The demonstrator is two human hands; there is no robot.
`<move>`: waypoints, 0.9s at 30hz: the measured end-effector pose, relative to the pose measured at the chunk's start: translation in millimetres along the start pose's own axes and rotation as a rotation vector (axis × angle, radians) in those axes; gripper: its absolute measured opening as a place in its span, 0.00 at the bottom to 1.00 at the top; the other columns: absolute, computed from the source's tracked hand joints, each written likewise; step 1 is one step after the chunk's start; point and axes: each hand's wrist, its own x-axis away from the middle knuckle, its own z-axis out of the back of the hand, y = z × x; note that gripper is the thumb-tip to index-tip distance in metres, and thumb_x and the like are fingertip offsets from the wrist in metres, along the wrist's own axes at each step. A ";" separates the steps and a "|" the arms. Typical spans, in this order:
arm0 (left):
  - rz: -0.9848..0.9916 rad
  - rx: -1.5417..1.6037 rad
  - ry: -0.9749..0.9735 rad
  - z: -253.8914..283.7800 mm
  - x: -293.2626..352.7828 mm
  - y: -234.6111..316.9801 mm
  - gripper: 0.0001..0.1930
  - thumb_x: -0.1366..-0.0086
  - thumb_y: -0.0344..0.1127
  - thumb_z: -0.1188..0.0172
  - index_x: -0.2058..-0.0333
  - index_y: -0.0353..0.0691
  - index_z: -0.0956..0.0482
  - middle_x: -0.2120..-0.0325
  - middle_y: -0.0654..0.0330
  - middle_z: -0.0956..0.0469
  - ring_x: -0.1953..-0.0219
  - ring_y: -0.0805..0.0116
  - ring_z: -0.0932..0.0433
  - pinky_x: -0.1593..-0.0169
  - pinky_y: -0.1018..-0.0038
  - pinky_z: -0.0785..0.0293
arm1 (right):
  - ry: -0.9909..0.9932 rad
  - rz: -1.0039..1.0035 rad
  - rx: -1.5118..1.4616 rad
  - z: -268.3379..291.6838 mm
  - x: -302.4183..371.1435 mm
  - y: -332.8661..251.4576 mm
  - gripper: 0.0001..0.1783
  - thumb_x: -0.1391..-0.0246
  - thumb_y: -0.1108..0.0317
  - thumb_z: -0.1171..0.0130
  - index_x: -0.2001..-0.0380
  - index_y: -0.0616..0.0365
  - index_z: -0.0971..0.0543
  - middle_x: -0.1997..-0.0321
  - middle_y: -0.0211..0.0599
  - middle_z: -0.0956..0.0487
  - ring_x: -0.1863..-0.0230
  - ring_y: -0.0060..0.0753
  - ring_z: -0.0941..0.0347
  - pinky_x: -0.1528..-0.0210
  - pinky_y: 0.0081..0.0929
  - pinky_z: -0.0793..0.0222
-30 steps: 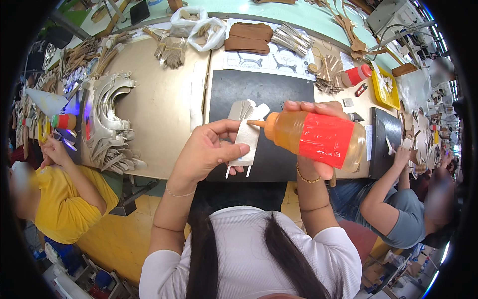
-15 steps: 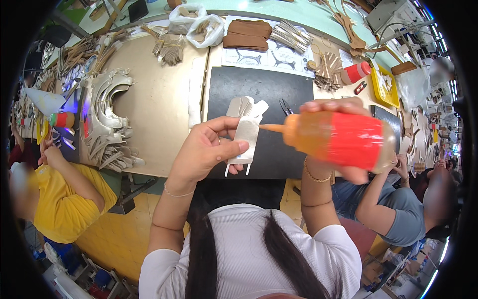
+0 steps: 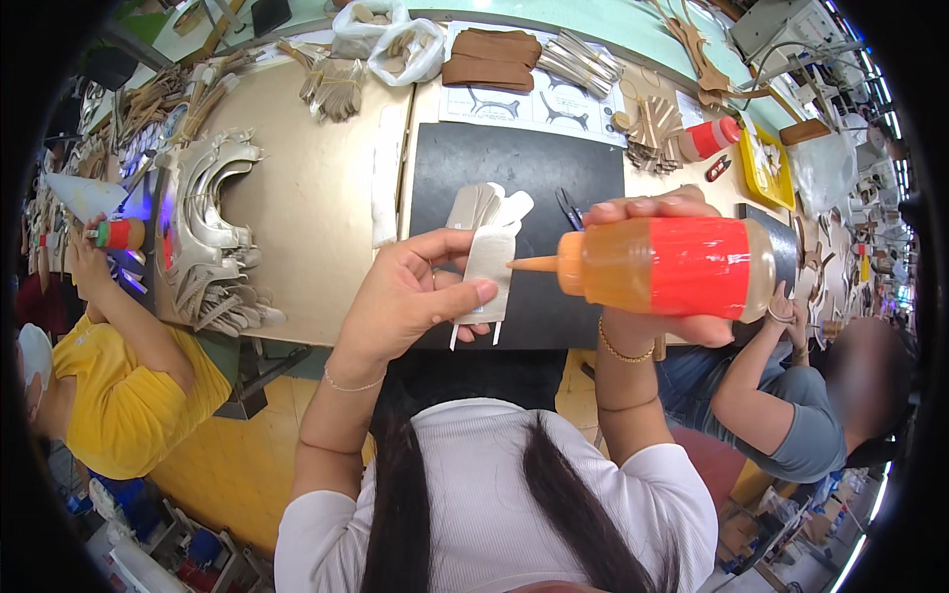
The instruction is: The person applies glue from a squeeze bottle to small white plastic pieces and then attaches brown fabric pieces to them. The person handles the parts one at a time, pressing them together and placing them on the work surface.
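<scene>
My left hand [image 3: 420, 296] pinches a small beige, leather-like strap piece [image 3: 489, 259] between thumb and fingers, with two thin white strips sticking out below it. Behind that piece, several similar beige pieces [image 3: 476, 206] fan out from the same hand. My right hand [image 3: 657, 208] is wrapped round a glue bottle [image 3: 697, 267] with amber liquid, a red label and an orange nozzle. The bottle lies sideways in the air, and its nozzle tip meets the right edge of the held piece. Both hands are above a black mat [image 3: 573, 163].
A pair of dark tweezers [image 3: 568, 206] lies on the mat. Beyond are brown strips [image 3: 491, 61], printed sheets [image 3: 534, 107], another red-labelled bottle [image 3: 710, 138] and a yellow tray [image 3: 766, 168]. Curved beige pieces [image 3: 203, 217] are stacked at left. A co-worker in yellow [image 3: 133, 385] and one in grey-blue [image 3: 781, 405] sit alongside.
My right hand holds the bottle steadier and more level, its nozzle tip slightly lower along the piece's edge. The co-worker at left has raised a hand to a red-labelled bottle.
</scene>
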 end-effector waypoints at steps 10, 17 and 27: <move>0.027 -0.033 0.008 -3.3 3.9 3.2 0.17 0.46 0.22 0.39 0.57 0.25 0.28 0.72 0.55 0.22 0.79 0.74 0.22 0.78 0.83 0.25 | -0.120 0.062 0.402 -10.7 -3.3 0.0 0.57 0.77 0.26 0.39 0.57 0.70 0.34 0.59 0.46 0.28 0.59 0.49 0.24 0.58 0.40 0.24; 0.028 -0.063 -0.004 -3.8 3.1 0.9 0.18 0.46 0.22 0.39 0.56 0.24 0.28 0.71 0.54 0.21 0.79 0.73 0.22 0.78 0.83 0.25 | -0.245 0.054 0.553 -5.5 -5.3 -1.6 0.58 0.78 0.25 0.40 0.57 0.73 0.34 0.59 0.47 0.29 0.61 0.51 0.24 0.62 0.40 0.23; 0.041 -0.038 0.008 3.1 4.5 -2.2 0.18 0.43 0.26 0.39 0.55 0.26 0.29 0.73 0.55 0.21 0.79 0.74 0.22 0.76 0.83 0.24 | -0.038 0.044 -0.033 -14.3 -2.7 -17.3 0.56 0.73 0.29 0.34 0.53 0.69 0.36 0.55 0.47 0.31 0.53 0.46 0.30 0.51 0.44 0.31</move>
